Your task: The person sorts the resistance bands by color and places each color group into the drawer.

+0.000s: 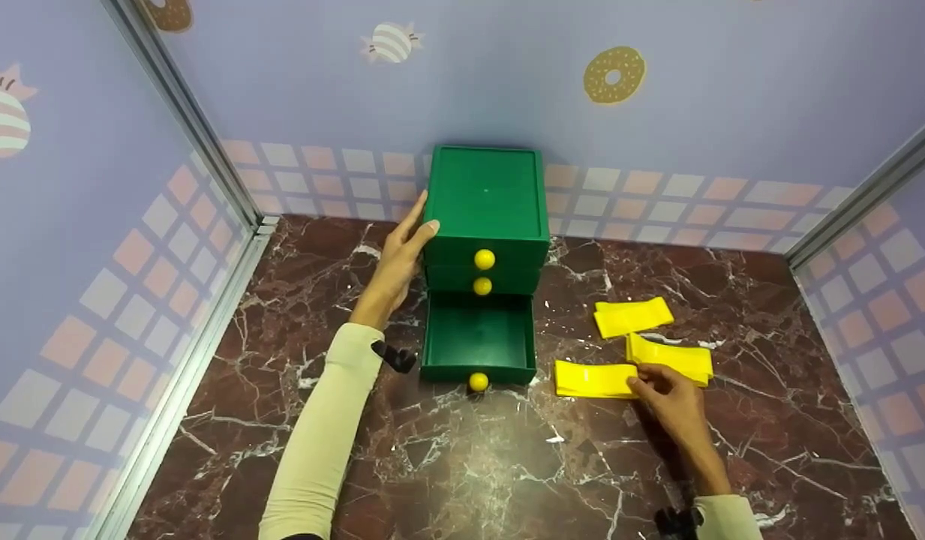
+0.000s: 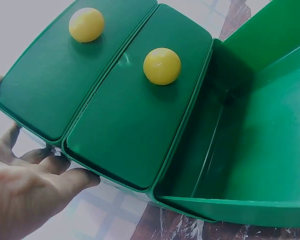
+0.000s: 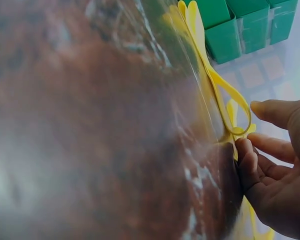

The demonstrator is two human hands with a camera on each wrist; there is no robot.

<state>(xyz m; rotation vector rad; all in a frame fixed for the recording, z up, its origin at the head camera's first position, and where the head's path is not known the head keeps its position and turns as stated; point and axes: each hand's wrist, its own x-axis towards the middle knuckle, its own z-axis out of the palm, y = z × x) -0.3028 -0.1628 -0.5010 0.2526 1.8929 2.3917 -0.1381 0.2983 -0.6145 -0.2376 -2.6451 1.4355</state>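
A green drawer cabinet (image 1: 486, 191) with round yellow knobs stands against the back wall. Its bottom drawer (image 1: 479, 373) is pulled out and bare inside, while the two drawers above it are closed. My left hand (image 1: 397, 266) rests along the cabinet's left side, thumb at the top edge and fingers extended; the left wrist view shows these fingers (image 2: 80, 180) against the side. On the right, my right hand (image 1: 676, 401) pinches the right end of a flat yellow band (image 1: 593, 379). Up close, the band's looped end (image 3: 244, 112) lies between thumb and forefinger.
Two more yellow bands lie behind the held one, one farther back (image 1: 633, 316) and one (image 1: 676, 360) just behind the right hand. All rest on the dark red marbled table (image 1: 462, 465). Patterned panels (image 1: 319, 90) close in the back and both sides.
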